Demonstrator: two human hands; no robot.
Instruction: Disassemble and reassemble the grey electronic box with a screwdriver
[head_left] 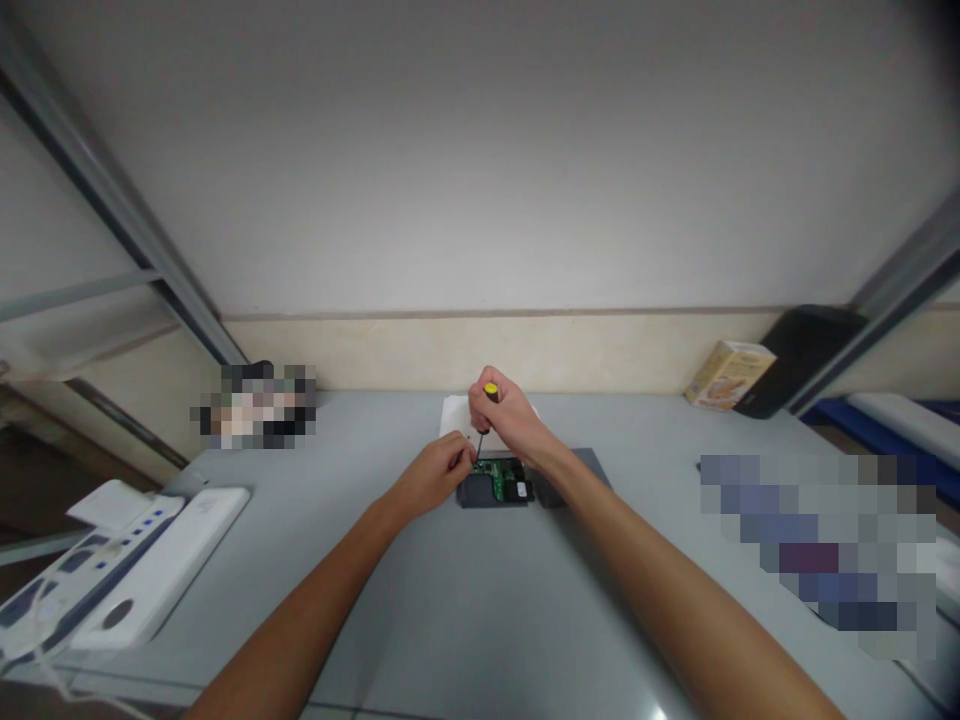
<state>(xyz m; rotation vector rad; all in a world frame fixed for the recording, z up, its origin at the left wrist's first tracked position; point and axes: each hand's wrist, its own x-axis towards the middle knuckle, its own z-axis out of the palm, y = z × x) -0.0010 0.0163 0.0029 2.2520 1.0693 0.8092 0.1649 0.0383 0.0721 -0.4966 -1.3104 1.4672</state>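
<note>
A dark, flat device with a bare green circuit board lies on the table in front of me. My right hand is wrapped round a screwdriver with a yellow-capped dark handle. Its thin shaft points down, slightly tilted, to the upper left part of the board. My left hand is at the device's upper left corner, fingers drawn together beside the screwdriver's tip; what they pinch, if anything, is hidden. Behind the device lies a white paper. A dark grey flat panel is partly covered by my right forearm.
On the grey table, a white power strip and a long white device lie at the left. A yellow box leans by a black object at the back right. Blurred-out items sit on both sides. A wall closes the back.
</note>
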